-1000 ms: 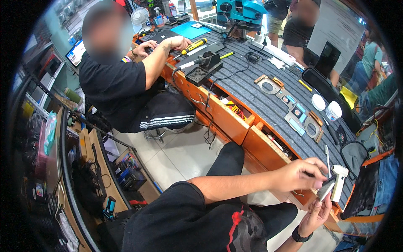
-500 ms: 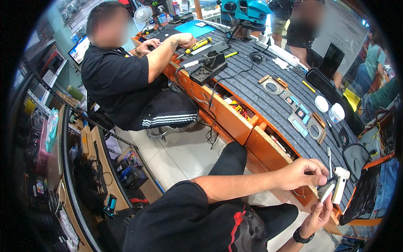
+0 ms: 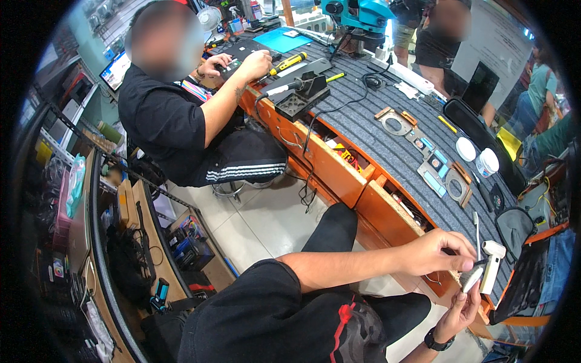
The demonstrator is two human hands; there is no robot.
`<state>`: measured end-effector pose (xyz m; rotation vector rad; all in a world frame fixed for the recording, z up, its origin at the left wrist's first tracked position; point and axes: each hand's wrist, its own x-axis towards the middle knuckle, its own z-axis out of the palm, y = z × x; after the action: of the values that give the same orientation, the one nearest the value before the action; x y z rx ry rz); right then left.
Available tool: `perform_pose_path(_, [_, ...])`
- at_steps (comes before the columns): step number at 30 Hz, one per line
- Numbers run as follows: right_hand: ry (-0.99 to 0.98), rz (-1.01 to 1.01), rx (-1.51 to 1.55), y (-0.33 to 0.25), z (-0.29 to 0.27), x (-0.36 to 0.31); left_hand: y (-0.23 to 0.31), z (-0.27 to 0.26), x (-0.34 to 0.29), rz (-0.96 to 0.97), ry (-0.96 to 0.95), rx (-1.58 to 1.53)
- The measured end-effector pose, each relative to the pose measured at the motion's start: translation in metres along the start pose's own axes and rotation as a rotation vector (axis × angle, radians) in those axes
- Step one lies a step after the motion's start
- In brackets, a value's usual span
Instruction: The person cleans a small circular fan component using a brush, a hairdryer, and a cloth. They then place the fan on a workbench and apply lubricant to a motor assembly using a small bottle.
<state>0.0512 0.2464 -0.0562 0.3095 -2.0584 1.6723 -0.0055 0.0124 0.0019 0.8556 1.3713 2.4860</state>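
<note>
My left hand (image 3: pixel 446 253) reaches in from the left, thumb and fingers closed in a pinch. A thin dark piece (image 3: pixel 482 264) shows at its fingertips; its kind is unclear. Just below, my right hand (image 3: pixel 461 311), with a black watch on the wrist, grips a small pale rounded object (image 3: pixel 472 281) with a grey face between thumb and fingers. The dark piece lies close to that object's upper edge; whether they touch, I cannot tell. On the bench beside my hands are a white handheld device with a round head (image 3: pixel 494 266) and a white toothbrush (image 3: pixel 477 230).
Metal fixture plates (image 3: pixel 430 158) lie on the ribbed grey bench mat (image 3: pixel 357 127). A white tub (image 3: pixel 486 162) and its lid (image 3: pixel 465 149) sit farther right. Open drawers (image 3: pixel 387 224) jut toward my knees. A co-worker (image 3: pixel 163 121) sits at left, near a soldering iron stand (image 3: pixel 302 97).
My hands stay nearly in place; the dark piece at my left fingertips has shifted slightly, and the pale object's grey face shows more. The co-worker's near arm has moved left.
</note>
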Motion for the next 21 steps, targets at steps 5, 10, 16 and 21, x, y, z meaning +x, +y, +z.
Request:
perform_pose_path(5, [-0.109, 0.158, 0.378, -0.008, 0.012, -0.005, -0.012, -0.002, 0.002, 0.082, -0.007, -0.035])
perform_pose_path(10, [-0.148, 0.116, 0.369, -0.003, 0.004, -0.005, -0.004, -0.001, -0.004, 0.167, 0.004, -0.003])
perform_pose_path(16, [-0.044, 0.012, 0.071, 0.006, 0.004, -0.008, -0.003, -0.010, -0.001, -0.092, -0.022, -0.063])
perform_pose_path(21, [-0.215, 0.260, 0.766, -0.029, 0.025, -0.003, -0.002, -0.004, 0.000, 0.297, -0.056, 0.293])
